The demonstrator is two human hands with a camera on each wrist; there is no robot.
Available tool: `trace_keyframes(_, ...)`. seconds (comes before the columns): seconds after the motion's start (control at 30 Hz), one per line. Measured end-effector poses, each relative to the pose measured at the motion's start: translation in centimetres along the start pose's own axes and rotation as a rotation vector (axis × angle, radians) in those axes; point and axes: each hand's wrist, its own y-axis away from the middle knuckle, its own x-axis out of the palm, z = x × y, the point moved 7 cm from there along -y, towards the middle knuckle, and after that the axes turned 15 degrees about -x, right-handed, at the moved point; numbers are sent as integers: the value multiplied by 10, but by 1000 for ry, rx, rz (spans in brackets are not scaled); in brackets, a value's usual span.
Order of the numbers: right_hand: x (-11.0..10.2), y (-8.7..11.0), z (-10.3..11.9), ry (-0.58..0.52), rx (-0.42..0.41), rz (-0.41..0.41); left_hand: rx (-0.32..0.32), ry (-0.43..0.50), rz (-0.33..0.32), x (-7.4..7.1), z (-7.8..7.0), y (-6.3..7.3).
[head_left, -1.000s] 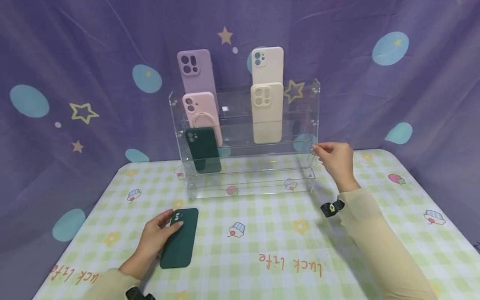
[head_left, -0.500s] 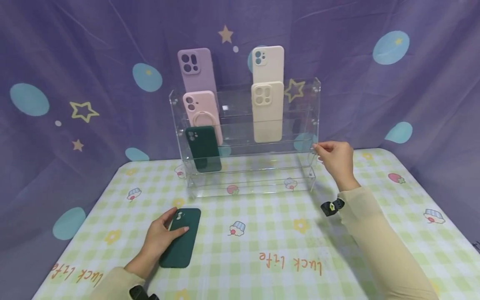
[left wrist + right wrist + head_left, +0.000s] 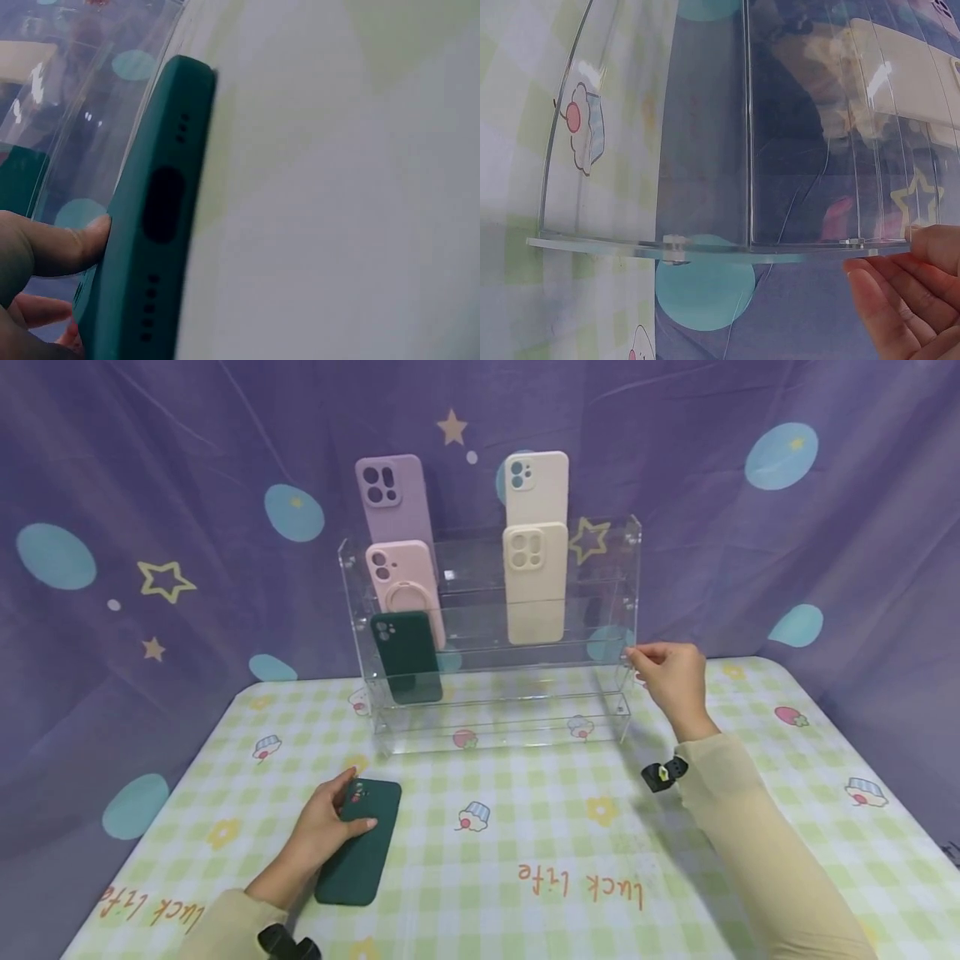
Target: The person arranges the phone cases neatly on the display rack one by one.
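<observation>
My left hand (image 3: 321, 827) grips a dark green phone case (image 3: 356, 864) low over the front left of the table. The thumb lies across its back and the other fingers are at its left edge. In the left wrist view, the bottom end of the green case (image 3: 166, 202) shows a port opening and small holes. My right hand (image 3: 671, 681) pinches the right side panel of a clear acrylic tiered rack (image 3: 517, 685). In the right wrist view, the fingertips of the right hand (image 3: 907, 292) meet the edge of that side panel (image 3: 780, 255).
On the rack's left stand a lilac case (image 3: 401, 518), a pink case (image 3: 393, 564) with a ring and another dark green case (image 3: 408, 656). To the right are a white case (image 3: 543, 497) and a cream case (image 3: 536, 597). A patterned curtain (image 3: 202, 468) hangs behind the table.
My left hand has shifted slightly right with the green case, and the case's near end has come a little toward me. The right hand stays at the rack's side.
</observation>
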Motion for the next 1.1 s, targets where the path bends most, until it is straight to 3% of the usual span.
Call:
trace_keyframes(0.3, -1, 0, 1, -26, -4, 10, -44, 59, -40, -6, 3, -3)
trace_keyframes(0.57, 0, 0, 0, -28, -2, 23, -54, 118, -21, -12, 9, -16)
trace_keyframes(0.77, 1, -1, 2, -6, -23, 25, -70, 132, -8, -17, 2, -18)
trace_keyframes(0.93, 0, -2, 2, -16, -19, 19, -49, 146, 53, -18, -11, -14)
trace_keyframes(1.1, -3, -3, 3, 5, -37, 10, 29, 164, 150, -25, -29, -6)
